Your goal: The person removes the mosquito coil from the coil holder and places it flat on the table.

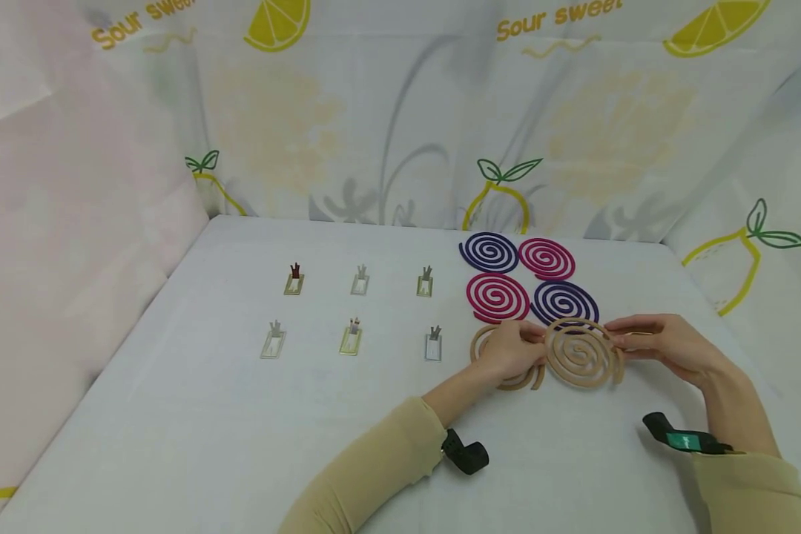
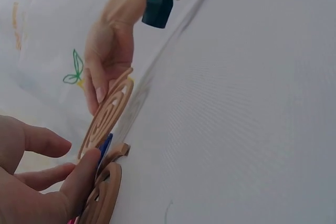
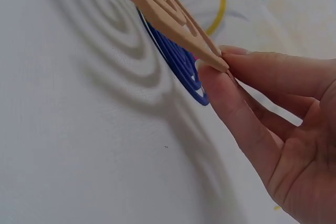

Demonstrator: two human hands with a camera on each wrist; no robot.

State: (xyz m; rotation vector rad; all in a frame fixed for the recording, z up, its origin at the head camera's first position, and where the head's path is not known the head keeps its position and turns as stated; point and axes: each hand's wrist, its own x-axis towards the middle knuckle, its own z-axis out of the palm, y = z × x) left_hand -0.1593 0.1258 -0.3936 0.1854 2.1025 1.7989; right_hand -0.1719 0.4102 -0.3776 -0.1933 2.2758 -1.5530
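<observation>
A tan mosquito coil is held up off the table, tilted, between both hands. My right hand pinches its right edge between thumb and fingers, plainly seen in the right wrist view. At its left edge are the curled fingertips and thumb of my left hand; the exact contact is partly hidden. Beneath the left hand, another tan coil lies on the table, partly covered. Behind the raised coil lies a dark blue coil, with a magenta coil to its left.
Farther back lie another dark blue coil and another magenta coil. Several small metal stands with upright prongs stand in two rows to the left on the white table. A lemon-print cloth hangs behind.
</observation>
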